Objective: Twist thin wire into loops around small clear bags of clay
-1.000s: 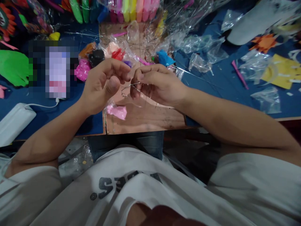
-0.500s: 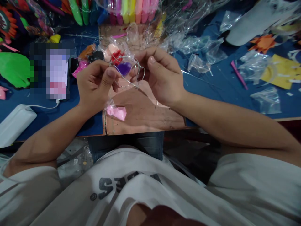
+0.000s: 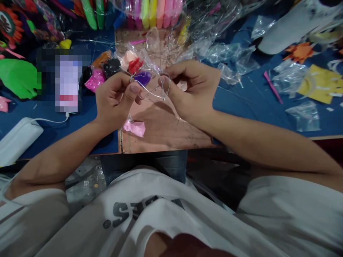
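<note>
A thin silvery wire frame (image 3: pixel 146 89), bent into loops, hangs between my two hands above the wooden board (image 3: pixel 171 132). My left hand (image 3: pixel 116 98) pinches its left end between thumb and fingers. On the other side my right hand (image 3: pixel 190 89) is closed on the frame's right end, thumb against forefinger. Just beyond the wire lie a purple lump (image 3: pixel 143 77), a red lump (image 3: pixel 135 65) and a pale peach lump (image 3: pixel 128 59), with clear plastic about them. A pink packet (image 3: pixel 134 127) rests on the board below my left hand.
At left are a phone (image 3: pixel 68 84), blurred out, a white power bank (image 3: pixel 20 141) and a green piece (image 3: pixel 20 78). Coloured packs (image 3: pixel 152 14) line the back. Clear plastic bags (image 3: pixel 304 116), a purple stick (image 3: pixel 272 86) and a yellow piece (image 3: pixel 320 84) lie at right.
My right hand has turned over, its thumb now lower and pressed nearer the wire. The wire loops have shifted slightly to the right, and my left hand has moved slightly right and down.
</note>
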### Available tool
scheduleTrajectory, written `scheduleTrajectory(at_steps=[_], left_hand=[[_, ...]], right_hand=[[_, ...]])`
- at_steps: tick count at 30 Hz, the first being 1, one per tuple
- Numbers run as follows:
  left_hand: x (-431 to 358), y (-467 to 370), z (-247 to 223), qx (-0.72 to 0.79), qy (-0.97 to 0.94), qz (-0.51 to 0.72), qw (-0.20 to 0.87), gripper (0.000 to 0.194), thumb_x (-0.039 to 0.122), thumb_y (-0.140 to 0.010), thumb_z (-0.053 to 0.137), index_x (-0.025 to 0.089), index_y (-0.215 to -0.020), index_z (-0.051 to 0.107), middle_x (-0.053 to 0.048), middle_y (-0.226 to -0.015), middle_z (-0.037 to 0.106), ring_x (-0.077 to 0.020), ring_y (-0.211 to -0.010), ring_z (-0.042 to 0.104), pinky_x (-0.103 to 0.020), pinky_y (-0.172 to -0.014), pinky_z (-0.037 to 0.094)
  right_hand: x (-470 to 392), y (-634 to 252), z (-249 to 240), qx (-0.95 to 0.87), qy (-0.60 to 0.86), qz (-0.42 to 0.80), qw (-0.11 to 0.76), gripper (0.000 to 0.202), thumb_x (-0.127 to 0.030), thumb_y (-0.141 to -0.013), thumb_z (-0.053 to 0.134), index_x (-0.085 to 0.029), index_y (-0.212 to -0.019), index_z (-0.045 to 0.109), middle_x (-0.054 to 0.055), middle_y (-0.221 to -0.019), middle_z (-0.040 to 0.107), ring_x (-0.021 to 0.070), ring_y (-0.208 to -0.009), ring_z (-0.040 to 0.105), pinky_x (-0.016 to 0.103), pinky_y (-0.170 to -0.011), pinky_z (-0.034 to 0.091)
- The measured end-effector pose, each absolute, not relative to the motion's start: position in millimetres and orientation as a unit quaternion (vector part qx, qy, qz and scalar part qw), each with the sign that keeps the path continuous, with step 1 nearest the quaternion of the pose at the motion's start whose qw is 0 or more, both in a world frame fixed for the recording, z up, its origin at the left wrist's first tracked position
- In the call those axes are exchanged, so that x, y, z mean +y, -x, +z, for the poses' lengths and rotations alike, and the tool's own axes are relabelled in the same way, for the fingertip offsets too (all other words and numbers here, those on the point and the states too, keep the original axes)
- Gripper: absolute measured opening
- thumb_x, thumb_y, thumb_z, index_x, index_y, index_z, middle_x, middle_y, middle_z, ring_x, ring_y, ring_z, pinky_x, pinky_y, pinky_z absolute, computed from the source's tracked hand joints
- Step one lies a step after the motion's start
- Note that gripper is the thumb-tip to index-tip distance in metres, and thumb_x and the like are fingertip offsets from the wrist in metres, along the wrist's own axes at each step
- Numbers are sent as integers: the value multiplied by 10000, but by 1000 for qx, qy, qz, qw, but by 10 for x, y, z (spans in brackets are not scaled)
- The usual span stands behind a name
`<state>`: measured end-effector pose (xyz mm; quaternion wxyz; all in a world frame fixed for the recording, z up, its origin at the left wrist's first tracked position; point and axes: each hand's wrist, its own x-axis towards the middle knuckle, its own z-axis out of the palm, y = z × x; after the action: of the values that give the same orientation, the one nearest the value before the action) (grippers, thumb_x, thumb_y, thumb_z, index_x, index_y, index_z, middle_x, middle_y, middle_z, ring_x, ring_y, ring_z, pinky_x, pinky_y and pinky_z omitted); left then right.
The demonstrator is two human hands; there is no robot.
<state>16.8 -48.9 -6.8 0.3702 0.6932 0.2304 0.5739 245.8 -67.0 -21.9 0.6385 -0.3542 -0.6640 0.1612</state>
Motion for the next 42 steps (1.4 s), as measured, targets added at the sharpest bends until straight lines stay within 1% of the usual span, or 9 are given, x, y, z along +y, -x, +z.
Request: scheduleTrajectory(at_steps=[7,14,19,23,26,29,35,38,42], left_hand=[[-468,-147,-121,272,-697,552,368,526,749,-1121,844,277,-892,807,17,-780,772,-146,-624,762,-278,-625,595],[-458,-136,-109,256,-689,558,384,493,698,-1118,881,269,-888,809,13,-770,787,-131,-597,741,-294,-611,570],[-469,-145,-73,221,-698,554,397,458,663,-1149,859,273,-909,842,-10,-813,830,-161,-639,797,-302,-589,567],[-497,-158,-11,223,-690,561,399,561,759,-1164,769,281,-892,879,-19,-752,790,-184,-640,788,-326,-597,577],[-481,-160,-25,220,-690,572,385,605,796,-1159,734,277,-886,881,-13,-709,761,-183,-626,777,-319,-590,577],[-438,-153,-90,213,-694,582,366,556,738,-1178,760,262,-913,870,-20,-769,818,-159,-616,779,-288,-562,551],[-467,-137,-82,277,-702,534,381,604,850,-1104,782,288,-897,866,-37,-772,817,-195,-641,774,-326,-595,552],[-522,-139,-8,271,-695,542,386,602,833,-1123,770,290,-883,874,-41,-780,815,-205,-663,781,-342,-588,538],[-538,-129,7,279,-710,533,366,560,767,-1152,788,285,-879,869,-25,-794,811,-194,-714,771,-378,-684,536]], right_hand=[[-586,-2474,-308,-669,339,175,638,409,-714,-1102,890,-306,-1127,895,46,-949,840,217,-744,712,396,-664,570],[-569,-2561,-286,-705,381,163,575,528,-853,-1103,776,-334,-1141,865,74,-968,812,269,-823,702,468,-798,613],[-594,-2532,-228,-707,368,149,585,523,-836,-1084,824,-325,-975,835,44,-801,748,246,-711,650,449,-713,570],[-627,-2520,-181,-713,353,135,590,590,-850,-1081,818,-301,-867,775,26,-722,692,223,-651,615,434,-673,552],[-644,-2539,-162,-726,403,124,543,620,-870,-1086,789,-307,-836,723,39,-717,690,255,-715,668,455,-729,614],[-650,-2564,-159,-732,452,112,498,597,-858,-1094,785,-323,-842,705,52,-737,725,287,-799,730,473,-802,670],[-659,-2559,-168,-741,406,109,523,582,-883,-1111,724,-330,-951,808,50,-842,803,290,-806,768,503,-820,682],[-658,-2544,-163,-727,428,128,521,530,-858,-1057,812,-353,-900,785,45,-810,783,299,-788,748,515,-825,673],[-646,-2523,-174,-724,396,101,556,445,-681,-1069,847,-336,-815,730,10,-715,728,255,-667,683,465,-697,604]])
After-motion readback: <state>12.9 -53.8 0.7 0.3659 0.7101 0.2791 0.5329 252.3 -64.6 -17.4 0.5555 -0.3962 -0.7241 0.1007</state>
